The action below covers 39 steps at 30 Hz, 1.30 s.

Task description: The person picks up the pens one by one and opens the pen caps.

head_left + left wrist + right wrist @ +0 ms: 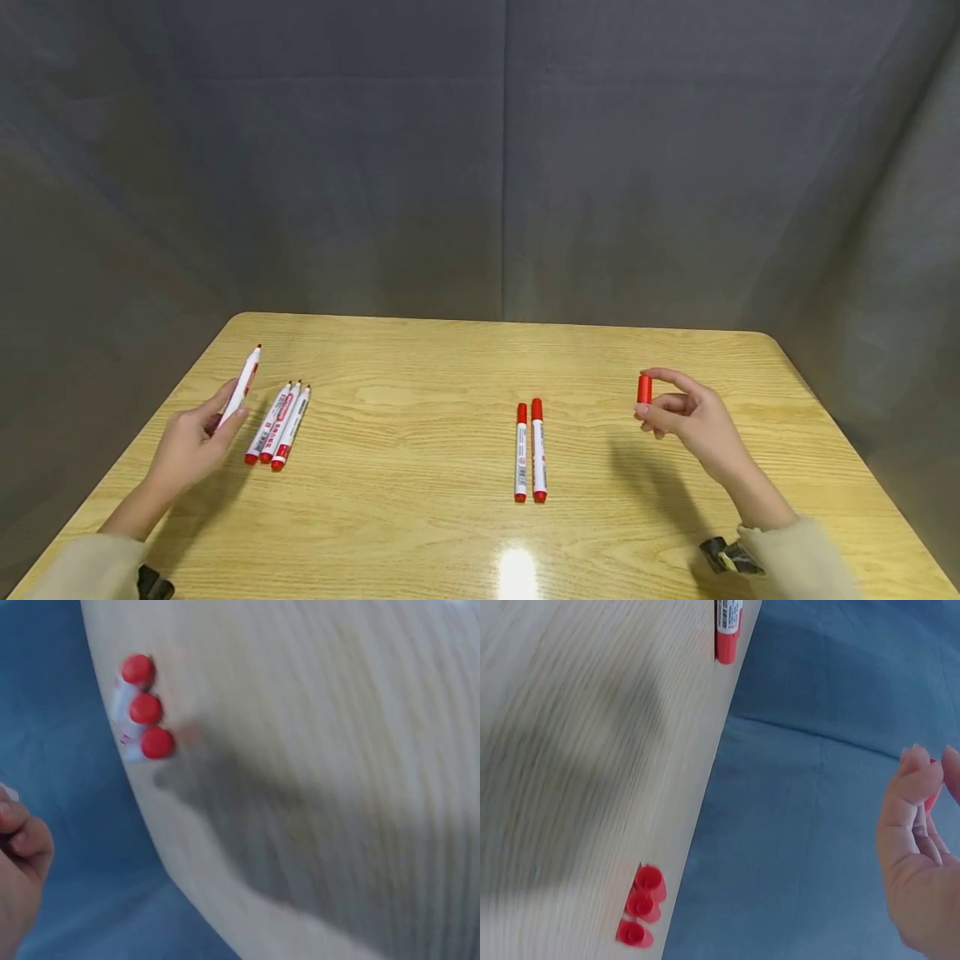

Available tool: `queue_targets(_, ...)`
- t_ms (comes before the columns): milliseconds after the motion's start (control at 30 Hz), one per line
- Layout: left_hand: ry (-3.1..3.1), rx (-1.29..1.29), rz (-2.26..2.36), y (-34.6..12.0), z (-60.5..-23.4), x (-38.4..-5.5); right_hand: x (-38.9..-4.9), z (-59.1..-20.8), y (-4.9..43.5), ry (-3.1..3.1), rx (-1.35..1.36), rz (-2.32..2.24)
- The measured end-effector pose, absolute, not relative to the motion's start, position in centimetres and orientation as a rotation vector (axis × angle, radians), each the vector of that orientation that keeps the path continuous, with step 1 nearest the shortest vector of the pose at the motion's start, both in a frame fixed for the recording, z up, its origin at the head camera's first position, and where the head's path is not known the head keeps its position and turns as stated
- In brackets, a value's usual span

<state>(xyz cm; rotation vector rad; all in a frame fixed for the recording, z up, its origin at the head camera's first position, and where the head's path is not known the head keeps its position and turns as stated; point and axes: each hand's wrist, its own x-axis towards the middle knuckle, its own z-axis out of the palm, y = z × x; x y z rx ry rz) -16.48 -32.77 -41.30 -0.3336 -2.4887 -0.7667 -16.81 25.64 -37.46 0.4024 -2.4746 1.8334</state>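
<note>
My left hand (187, 446) grips an uncapped white marker (242, 387), its red tip pointing up and away. Just right of that hand lie three uncapped white markers (279, 427) side by side, their red ends (146, 709) facing the left wrist camera. Over the table's right side, my right hand (699, 427) pinches a red marker cap (644, 390) between thumb and index finger. Three more red caps (641, 904) stand in a row on the table in the right wrist view; the head view does not show them.
Two capped red markers, one shorter (521, 454) and one longer (538, 454), lie parallel near the middle of the wooden table (405, 400). A dark grey curtain (495, 167) hangs behind the table and along its sides.
</note>
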Motion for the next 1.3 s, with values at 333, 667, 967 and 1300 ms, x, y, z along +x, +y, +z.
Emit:
queue_targets(333,-2.688,-0.188,-0.906,-34.4,-42.8,-16.9,-15.9,-36.8,28.4,-2.567,0.315,1.636)
queue_targets(667,-2.797,-0.164,-1.08,-34.9,-43.8,-17.6,-15.3,-36.1,30.9,-2.573,0.295,1.566)
queue_targets(967,-2.919,-0.224,-1.119,-35.0,-44.7,-18.1,-15.2,-35.5,32.4,-2.556,0.305,1.543)
queue_targets(1300,-3.004,-0.351,-0.78,-34.8,-45.0,-18.3,-15.1,-35.4,32.9,-2.579,0.282,1.509)
